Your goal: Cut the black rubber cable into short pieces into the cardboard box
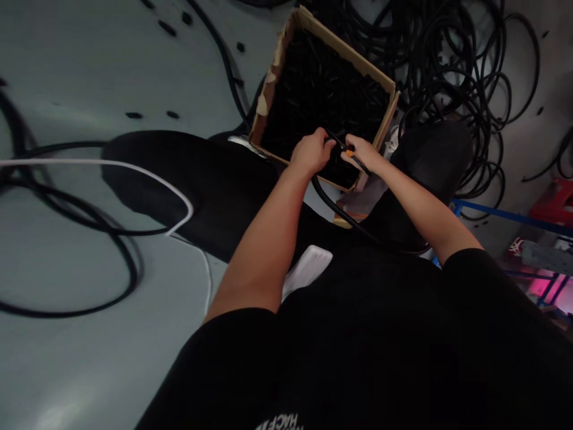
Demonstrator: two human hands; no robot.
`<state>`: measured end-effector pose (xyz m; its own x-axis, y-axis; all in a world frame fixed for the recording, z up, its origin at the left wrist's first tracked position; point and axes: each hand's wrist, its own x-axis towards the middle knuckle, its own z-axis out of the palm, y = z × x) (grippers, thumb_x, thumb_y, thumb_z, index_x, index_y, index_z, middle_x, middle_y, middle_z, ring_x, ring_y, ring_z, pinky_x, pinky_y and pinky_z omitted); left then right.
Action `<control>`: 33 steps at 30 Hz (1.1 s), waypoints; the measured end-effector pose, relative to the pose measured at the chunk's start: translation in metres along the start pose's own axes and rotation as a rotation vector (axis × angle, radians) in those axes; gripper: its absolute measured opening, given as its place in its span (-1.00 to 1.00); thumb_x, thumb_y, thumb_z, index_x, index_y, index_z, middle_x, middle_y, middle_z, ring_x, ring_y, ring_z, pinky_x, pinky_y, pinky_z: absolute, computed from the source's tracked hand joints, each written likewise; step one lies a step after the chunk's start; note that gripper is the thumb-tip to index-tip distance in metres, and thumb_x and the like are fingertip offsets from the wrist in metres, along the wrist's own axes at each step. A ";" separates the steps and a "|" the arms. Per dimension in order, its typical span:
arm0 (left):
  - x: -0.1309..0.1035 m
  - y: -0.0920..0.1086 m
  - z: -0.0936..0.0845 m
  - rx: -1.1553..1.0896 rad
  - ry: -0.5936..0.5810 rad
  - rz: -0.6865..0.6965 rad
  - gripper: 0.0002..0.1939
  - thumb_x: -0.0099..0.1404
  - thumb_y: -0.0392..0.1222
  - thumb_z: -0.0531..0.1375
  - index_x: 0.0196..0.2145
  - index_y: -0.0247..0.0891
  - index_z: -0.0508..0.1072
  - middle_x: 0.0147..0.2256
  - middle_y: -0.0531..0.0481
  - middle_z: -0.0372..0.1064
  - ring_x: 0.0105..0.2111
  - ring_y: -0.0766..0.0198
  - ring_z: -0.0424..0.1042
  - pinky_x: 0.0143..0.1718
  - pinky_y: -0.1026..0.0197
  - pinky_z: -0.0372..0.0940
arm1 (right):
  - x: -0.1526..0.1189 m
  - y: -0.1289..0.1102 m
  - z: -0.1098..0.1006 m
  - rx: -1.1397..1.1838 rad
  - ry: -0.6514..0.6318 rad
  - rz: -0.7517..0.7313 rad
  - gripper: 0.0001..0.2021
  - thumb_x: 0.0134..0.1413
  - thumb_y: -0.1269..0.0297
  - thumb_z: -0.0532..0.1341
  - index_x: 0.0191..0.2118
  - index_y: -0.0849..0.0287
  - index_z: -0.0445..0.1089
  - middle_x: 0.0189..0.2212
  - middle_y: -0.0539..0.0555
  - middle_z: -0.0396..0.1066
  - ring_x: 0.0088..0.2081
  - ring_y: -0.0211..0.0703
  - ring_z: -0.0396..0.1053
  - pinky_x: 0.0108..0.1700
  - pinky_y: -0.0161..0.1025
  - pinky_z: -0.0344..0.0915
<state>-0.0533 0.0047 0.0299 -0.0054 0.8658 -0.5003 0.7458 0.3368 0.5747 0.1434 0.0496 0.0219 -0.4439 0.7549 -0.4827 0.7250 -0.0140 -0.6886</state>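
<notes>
My left hand (312, 153) is closed around the end of a thick black cable (333, 206), which runs down from it across my lap to the right. In my closed right hand (363, 154) is an orange-and-black utility knife (350, 154); its front end reaches toward the cable at my left fingers. The exact contact point is too dark to make out. Both hands are over the near side of an open cardboard box (358, 58), which is filled with many short black pieces (322, 83).
Tangled black cables (465, 77) lie on the floor at the upper right. More black cable (128, 257) loops at left, beside a white cord (147, 171). A white device (310, 266) rests on my lap. A blue frame (510, 213) stands at right, near a red object (553, 203).
</notes>
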 end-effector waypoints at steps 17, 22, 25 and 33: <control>-0.009 0.000 -0.007 -0.647 -0.173 0.040 -0.65 0.66 0.17 0.27 0.11 -0.14 0.56 -0.36 -0.02 0.44 -0.43 0.17 0.49 -0.22 0.01 0.64 | -0.014 -0.012 -0.023 0.343 -0.084 -0.015 -0.81 0.40 0.41 0.39 -0.03 0.09 0.39 -0.26 -0.09 0.42 -0.25 -0.23 0.41 -0.10 -0.31 0.45; -0.017 0.008 -0.013 -0.555 -0.359 0.116 -0.79 0.55 0.00 0.35 -0.12 -0.16 0.49 -0.39 -0.02 0.46 -0.50 0.24 0.40 -0.32 0.09 0.58 | -0.016 -0.023 -0.020 0.393 0.025 -0.032 -0.74 0.54 0.13 0.41 0.00 0.07 0.32 -0.10 0.03 0.44 -0.06 -0.13 0.49 0.03 -0.22 0.56; -0.021 0.017 -0.012 -0.507 -0.306 0.098 -0.79 0.57 -0.02 0.36 -0.03 -0.17 0.48 -0.30 -0.06 0.53 -0.42 0.20 0.53 -0.25 0.03 0.63 | -0.014 -0.029 -0.022 0.407 0.052 -0.015 -0.67 0.59 0.00 0.39 -0.01 0.08 0.30 -0.13 0.02 0.42 -0.01 -0.10 0.51 0.09 -0.19 0.57; 0.001 0.012 -0.025 -0.620 0.123 -0.106 -0.67 0.80 0.19 0.20 0.01 -0.09 0.33 -0.35 0.11 0.31 -0.38 0.27 0.46 -0.31 0.17 0.40 | -0.011 -0.029 -0.045 0.528 0.187 0.030 -0.89 0.73 0.20 0.20 0.06 0.07 0.26 -0.19 -0.06 0.37 -0.16 -0.25 0.51 0.03 -0.28 0.53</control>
<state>-0.0613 0.0186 0.0522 -0.1622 0.8400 -0.5179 0.2133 0.5422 0.8127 0.1514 0.0712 0.0720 -0.2917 0.8519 -0.4351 0.3527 -0.3270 -0.8767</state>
